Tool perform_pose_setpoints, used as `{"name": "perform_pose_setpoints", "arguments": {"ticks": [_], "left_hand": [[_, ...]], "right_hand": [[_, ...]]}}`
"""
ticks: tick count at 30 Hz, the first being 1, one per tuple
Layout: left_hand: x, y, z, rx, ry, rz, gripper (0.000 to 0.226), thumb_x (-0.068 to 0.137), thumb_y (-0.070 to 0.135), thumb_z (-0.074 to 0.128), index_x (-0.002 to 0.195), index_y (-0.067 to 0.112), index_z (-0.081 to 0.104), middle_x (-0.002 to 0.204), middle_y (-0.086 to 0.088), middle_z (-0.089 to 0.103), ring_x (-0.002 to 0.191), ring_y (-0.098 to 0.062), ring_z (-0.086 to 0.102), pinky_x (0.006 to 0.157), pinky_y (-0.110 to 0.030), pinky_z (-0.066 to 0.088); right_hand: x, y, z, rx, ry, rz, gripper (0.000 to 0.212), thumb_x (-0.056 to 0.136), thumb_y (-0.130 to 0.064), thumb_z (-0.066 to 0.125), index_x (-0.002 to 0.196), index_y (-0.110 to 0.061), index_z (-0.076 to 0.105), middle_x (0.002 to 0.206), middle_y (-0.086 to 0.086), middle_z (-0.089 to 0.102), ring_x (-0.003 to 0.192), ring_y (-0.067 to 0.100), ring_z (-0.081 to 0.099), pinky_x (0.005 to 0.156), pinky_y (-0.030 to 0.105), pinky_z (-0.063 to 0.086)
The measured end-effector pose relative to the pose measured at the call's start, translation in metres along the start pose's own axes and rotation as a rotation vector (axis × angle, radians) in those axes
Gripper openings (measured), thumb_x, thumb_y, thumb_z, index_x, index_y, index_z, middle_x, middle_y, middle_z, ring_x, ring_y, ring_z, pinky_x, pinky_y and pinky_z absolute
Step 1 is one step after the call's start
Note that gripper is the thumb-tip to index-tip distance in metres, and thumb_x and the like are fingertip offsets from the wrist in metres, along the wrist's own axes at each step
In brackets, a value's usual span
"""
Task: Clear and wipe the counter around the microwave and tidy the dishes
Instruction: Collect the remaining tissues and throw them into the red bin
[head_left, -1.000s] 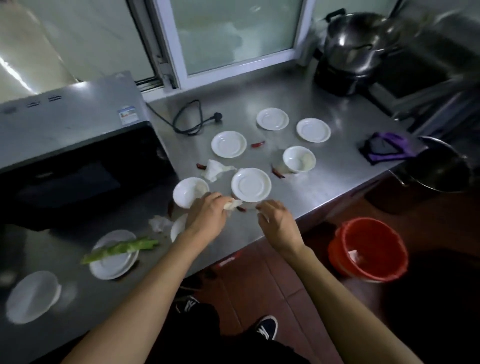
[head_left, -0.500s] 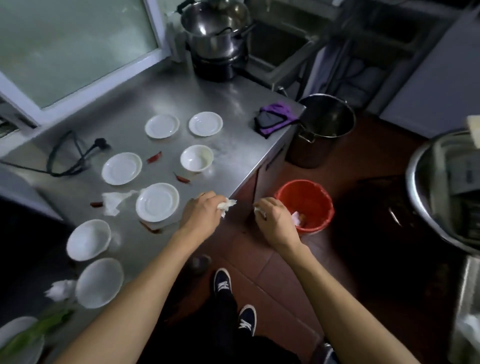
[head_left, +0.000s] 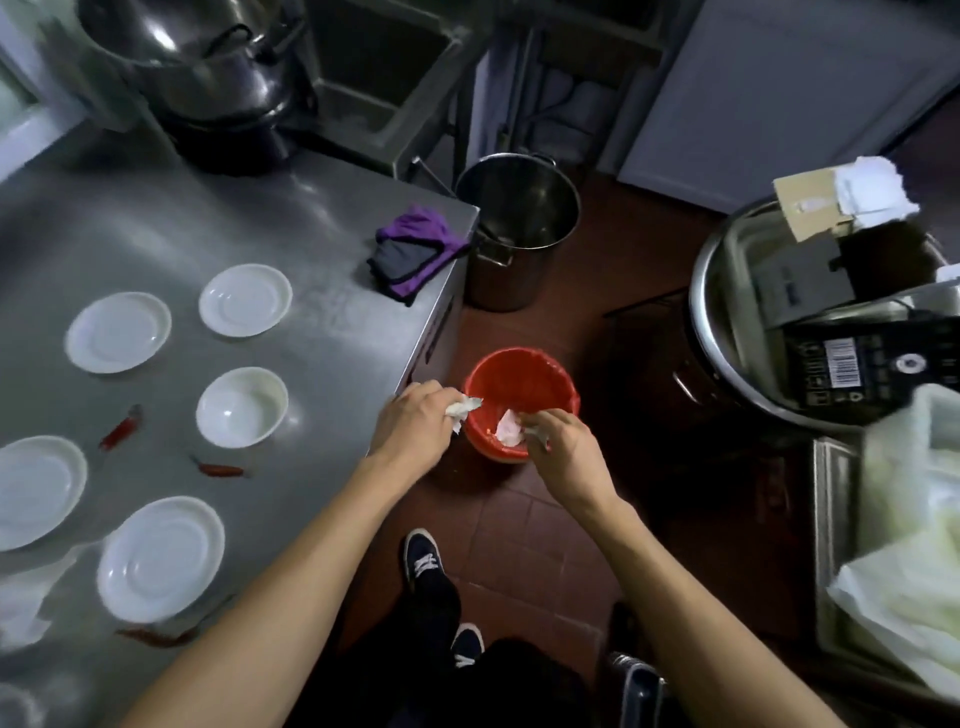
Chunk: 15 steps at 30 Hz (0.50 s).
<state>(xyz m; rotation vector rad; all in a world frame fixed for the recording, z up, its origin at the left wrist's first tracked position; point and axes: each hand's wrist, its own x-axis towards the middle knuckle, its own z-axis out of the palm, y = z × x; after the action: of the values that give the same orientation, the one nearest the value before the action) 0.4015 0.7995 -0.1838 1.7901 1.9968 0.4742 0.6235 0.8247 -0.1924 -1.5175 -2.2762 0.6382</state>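
Steel worktop (head_left: 322, 332), plates and chillies unsorted at 9 o'clock. Crumpled tissue (head_left: 464, 410) is pinched in left hand (head_left: 415, 423) and a scrap, apparently, in right hand (head_left: 563, 447), over red bin (head_left: 524, 374). Disposal step judged; release is required next.

Floor (head_left: 524, 525): dark red-brown square tiles | Cabinet (head_left: 769, 88): pale grey panel, far right | Sink unit (head_left: 374, 67): steel basin beyond the counter's far end | Steel stockpot (head_left: 519, 228): standing on floor just beside the counter corner | Light: dim, dull sheen on metal
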Motion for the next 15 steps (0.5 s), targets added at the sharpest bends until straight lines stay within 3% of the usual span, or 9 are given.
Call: {"name": "perform_pose_setpoints", "arguments": {"ticks": [8, 15], "left_hand": [[0.072, 0.017, 0.02, 0.03, -0.146, 0.148, 0.031, 0.085, 0.014, 0.065, 0.113, 0.027, 0.071, 0.101, 0.001, 0.066, 0.099, -0.027, 0.059, 0.088, -0.045, 0.049], [0.125, 0.039, 0.051, 0.092, -0.246, 0.165, 0.029, 0.086, 0.017, 0.064, 0.113, 0.028, 0.069, 0.103, 0.002, 0.065, 0.101, -0.026, 0.058, 0.089, -0.043, 0.048]], "right_hand": [[0.025, 0.032, -0.004, 0.009, 0.024, 0.193, 0.012, 0.085, -0.006, 0.062, 0.093, -0.005, 0.071, 0.098, 0.005, 0.07, 0.088, 0.024, 0.062, 0.075, 0.041, 0.053], [0.052, 0.081, -0.008, 0.062, 0.002, 0.31, 0.02, 0.088, -0.011, 0.064, 0.106, -0.011, 0.071, 0.107, 0.003, 0.069, 0.098, 0.024, 0.061, 0.082, 0.035, 0.05]]}}
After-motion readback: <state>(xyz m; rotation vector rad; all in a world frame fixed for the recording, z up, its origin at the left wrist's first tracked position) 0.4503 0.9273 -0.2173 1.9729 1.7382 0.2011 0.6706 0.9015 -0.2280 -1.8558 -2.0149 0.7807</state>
